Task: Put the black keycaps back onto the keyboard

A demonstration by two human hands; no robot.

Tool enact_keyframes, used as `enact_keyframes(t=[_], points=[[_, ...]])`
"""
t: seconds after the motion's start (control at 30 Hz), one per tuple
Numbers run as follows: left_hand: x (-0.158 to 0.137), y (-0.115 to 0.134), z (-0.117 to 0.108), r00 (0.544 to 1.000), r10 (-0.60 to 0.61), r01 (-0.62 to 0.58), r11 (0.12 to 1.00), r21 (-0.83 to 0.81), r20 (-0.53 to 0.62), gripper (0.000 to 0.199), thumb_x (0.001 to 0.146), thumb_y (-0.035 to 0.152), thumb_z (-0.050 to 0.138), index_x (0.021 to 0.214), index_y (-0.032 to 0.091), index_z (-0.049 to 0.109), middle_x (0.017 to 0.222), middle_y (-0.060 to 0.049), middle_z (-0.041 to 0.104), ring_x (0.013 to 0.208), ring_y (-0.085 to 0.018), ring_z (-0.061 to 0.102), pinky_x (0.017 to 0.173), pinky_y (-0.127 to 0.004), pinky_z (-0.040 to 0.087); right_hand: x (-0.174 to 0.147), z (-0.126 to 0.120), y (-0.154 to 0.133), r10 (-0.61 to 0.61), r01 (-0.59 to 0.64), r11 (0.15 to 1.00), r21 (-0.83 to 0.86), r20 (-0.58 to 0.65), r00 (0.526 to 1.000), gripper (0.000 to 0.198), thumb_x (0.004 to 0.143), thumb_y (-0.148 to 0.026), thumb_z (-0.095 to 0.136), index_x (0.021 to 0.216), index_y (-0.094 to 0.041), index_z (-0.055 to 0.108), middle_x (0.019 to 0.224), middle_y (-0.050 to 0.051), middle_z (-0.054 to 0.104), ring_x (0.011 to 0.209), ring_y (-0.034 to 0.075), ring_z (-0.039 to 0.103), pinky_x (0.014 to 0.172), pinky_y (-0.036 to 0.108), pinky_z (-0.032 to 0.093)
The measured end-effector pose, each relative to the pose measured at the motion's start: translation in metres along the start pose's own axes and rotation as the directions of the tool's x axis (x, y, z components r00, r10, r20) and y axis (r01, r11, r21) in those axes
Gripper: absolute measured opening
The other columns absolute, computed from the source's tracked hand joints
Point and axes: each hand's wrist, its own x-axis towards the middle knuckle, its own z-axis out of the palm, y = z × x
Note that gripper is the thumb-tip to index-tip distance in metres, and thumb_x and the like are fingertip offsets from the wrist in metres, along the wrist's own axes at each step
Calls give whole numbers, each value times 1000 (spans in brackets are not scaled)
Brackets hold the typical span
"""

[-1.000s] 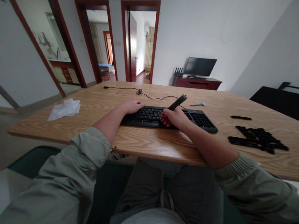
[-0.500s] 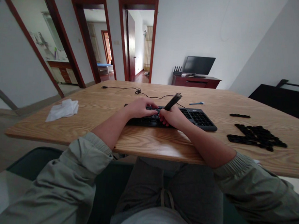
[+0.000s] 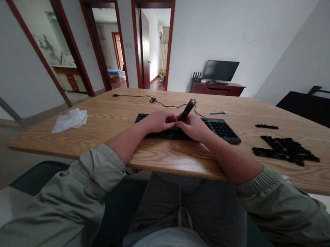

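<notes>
A black keyboard lies flat near the table's front edge, its right part showing bare key sockets. Over its middle, my right hand is closed around a dark, stick-like tool, whose upper end points up and slightly right. The tool's lower end is hidden by the fingers. My left hand hovers low over the keyboard's left half, with thumb and finger pinched together against the right fingertips. Whatever sits in that pinch is too small to make out.
Black keycaps lie in a pile on the right, with a short row of keycaps behind it. A blue brush-like tool lies behind the keyboard. White tissue is at the left. The keyboard cable runs along the back.
The left fingers, spread over the keys before, have drawn together in a pinch beside the right hand. The tool in my right hand has tilted more upright and shifted slightly left.
</notes>
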Motion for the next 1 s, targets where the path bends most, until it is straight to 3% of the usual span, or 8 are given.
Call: enact_keyframes(t=[0.1,0.53,0.77,1.0], points=[[0,0,0,1000,-2,2,1000,-2,17,18,86,24,60,94,16,74,87,-3,75,77,-16,65,72,-28,46,1,0,2,-51,51,999,-7,-3,999,24,88,-31,58,99,-16,73,98,10,75,89,24,68,84,35,52],[0,-3,-1,994,-53,54,999,-4,95,20,85,24,59,95,16,74,87,-3,75,76,-15,65,70,-26,45,3,-4,-3,-61,63,997,-32,63,996,29,91,-36,55,101,-16,74,102,11,76,92,26,69,88,36,52],[-1,-10,-4,993,-46,26,984,177,113,24,86,34,59,93,19,77,89,-5,73,77,-17,62,68,-27,44,3,-6,-5,-48,51,998,-35,95,994,25,89,-29,56,99,-16,75,99,10,76,88,23,68,83,33,52],[-3,-6,-7,978,-24,1,993,115,206,26,83,29,56,93,19,78,91,-5,73,80,-17,64,74,-27,47,7,-4,-5,-61,63,998,-21,114,992,29,91,-35,54,98,-16,74,98,10,76,87,23,68,82,33,51]])
